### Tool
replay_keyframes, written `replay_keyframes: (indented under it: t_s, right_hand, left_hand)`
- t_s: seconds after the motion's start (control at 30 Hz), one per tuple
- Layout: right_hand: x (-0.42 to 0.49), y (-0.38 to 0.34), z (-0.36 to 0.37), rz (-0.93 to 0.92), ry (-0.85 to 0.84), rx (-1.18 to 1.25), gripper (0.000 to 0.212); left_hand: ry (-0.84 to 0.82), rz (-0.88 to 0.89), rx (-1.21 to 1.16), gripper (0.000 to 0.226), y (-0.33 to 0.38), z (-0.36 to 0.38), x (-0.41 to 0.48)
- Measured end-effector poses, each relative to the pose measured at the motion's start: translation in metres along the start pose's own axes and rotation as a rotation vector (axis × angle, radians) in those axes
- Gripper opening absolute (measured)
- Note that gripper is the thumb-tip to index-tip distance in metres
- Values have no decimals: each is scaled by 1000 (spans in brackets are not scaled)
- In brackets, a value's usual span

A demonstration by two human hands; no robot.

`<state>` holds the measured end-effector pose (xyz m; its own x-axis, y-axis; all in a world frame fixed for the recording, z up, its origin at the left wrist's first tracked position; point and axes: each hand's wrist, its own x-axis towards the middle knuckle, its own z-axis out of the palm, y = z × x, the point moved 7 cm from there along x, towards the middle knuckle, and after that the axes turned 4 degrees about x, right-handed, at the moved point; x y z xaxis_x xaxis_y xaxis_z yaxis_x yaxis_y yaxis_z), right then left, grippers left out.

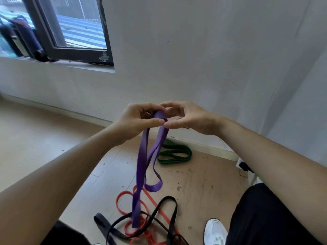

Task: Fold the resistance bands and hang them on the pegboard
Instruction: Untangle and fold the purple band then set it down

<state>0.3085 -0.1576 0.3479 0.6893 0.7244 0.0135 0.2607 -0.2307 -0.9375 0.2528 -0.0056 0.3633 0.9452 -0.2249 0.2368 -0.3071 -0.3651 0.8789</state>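
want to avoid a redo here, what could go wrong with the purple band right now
The purple band is pinched only at its top by the left hand and right hand; its loops hang uneven, so the fold may come out lopsided. Its lower end dangles among the red band and black band, and could snag them.

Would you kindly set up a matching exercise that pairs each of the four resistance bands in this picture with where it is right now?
Things:
1. purple band
2. green band
3. red band
4. black band

Places:
A. lying folded on the floor close to the wall
B. held up at its top by the left hand and right hand, hanging down
C. on the floor, crossing over the red one
D. on the floor, partly under the black one

Pairs: 1-B, 2-A, 3-D, 4-C
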Motion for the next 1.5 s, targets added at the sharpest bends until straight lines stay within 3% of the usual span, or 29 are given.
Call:
replay_keyframes:
  t_s: [0.23,0.33,0.63,0.8,1.03,1.2,1.37,1.43,1.5]
  right_hand:
    - [3,-18,10,-60,56,-127,26]
    - [2,-25,6,-107,114,-97,26]
    - [-16,-43,-12,-201,221,36,18]
    - [-24,-44,-33,-215,259,233,15]
    - [-32,-28,-63,-150,323,318,17]
    - [-32,-4,-64,-37,275,228,17]
    - [-27,24,-27,183,-25,-146,25]
    - [-23,26,-9,199,-109,-196,31]
    - [-16,17,0,132,-60,-117,38]
  left_hand:
    - [4,-41,-7,62,-11,-9,-1]
    - [-8,-45,-1,61,-13,-9,-1]
    - [-87,-112,38,26,-36,16,-3]
    - [-150,-132,61,26,-42,27,-1]
    - [2,-138,-90,31,-37,0,6]
    - [122,-106,-248,46,-29,-17,7]
    - [108,-52,-279,50,-17,-14,9]
    - [69,-36,-237,51,-13,-6,9]
    - [38,-21,-205,48,-10,2,10]
